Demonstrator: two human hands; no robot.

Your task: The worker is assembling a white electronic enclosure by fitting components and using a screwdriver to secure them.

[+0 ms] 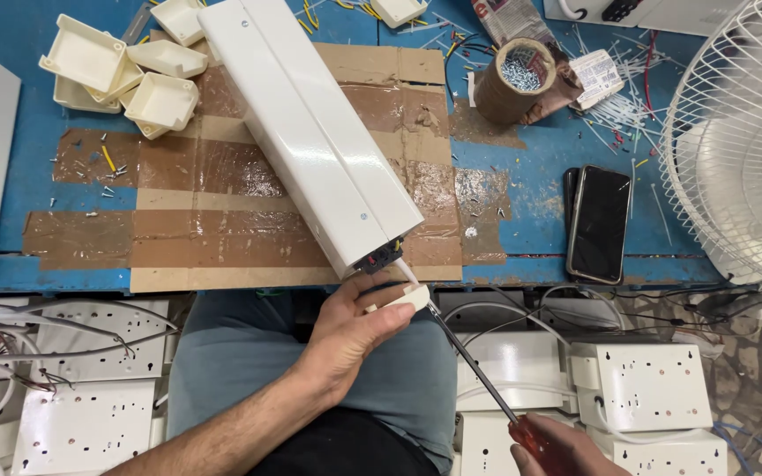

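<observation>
A long white box-shaped housing (310,132) lies diagonally on the blue table (522,242), its near end with dark parts and wires hanging over the front edge. My left hand (354,330) grips a small white end cap (406,298) right at that open end. My right hand (557,448), at the bottom edge of view, holds a screwdriver by its red handle (529,435). The dark shaft (465,357) runs up and left, with the tip near the cap at the housing's end.
Several white end caps (125,70) are piled at the back left. A tape roll (513,79) holding screws stands at the back. A black phone (599,223) lies right of the housing, a white fan guard (743,150) further right. White socket plates (641,383) and cables cover the floor.
</observation>
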